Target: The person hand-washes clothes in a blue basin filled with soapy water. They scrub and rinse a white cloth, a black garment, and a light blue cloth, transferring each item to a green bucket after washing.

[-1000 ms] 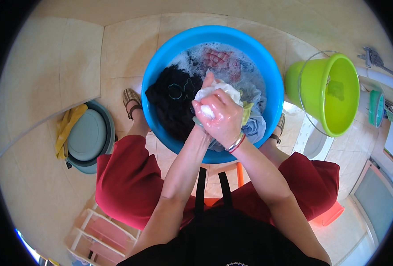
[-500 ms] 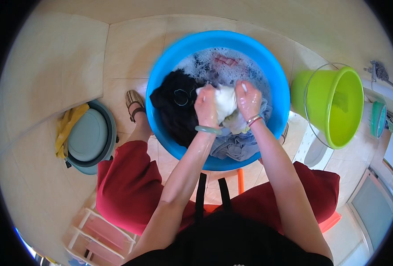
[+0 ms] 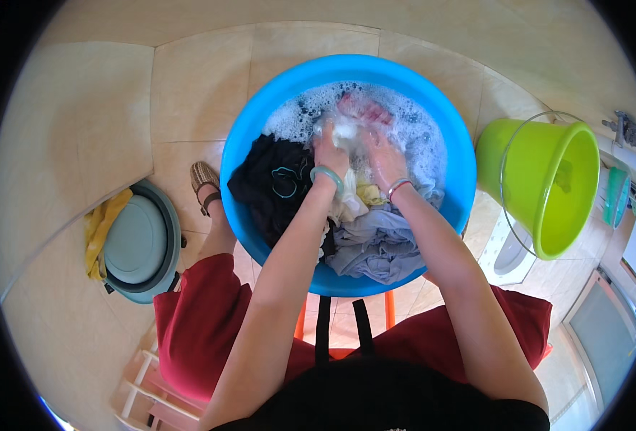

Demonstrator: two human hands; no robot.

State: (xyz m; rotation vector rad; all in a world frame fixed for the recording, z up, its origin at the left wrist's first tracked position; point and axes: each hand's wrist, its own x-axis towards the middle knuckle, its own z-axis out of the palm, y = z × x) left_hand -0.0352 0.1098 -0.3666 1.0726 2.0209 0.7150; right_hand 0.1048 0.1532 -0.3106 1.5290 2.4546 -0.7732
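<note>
A blue basin (image 3: 458, 172) holds foamy water (image 3: 303, 111) and wet laundry. A wet white cloth (image 3: 345, 132) is bunched between my hands, partly under the suds, its lower part trailing toward me. My left hand (image 3: 330, 149), with a pale green bangle at the wrist, grips its left side. On its other side, my right hand (image 3: 384, 158) is closed on it, fingertips blurred and partly under foam. Black clothing (image 3: 271, 190) lies left of my hands, grey-blue clothing (image 3: 379, 241) nearer me. Small yellow fabric (image 3: 368, 194) shows between my wrists. Beyond floats a reddish checked cloth (image 3: 364, 109).
A lime-green bucket (image 3: 519, 165) with a wire handle leans at the right, beside a white floor pan (image 3: 506, 253). Left are a grey-green folded tub (image 3: 137, 241) and a yellow cloth (image 3: 106, 230). A tap (image 3: 625, 129) is on the right wall.
Both hands have moved away from me and down, taking the white cloth from above the laundry into the suds. The view has shifted slightly.
</note>
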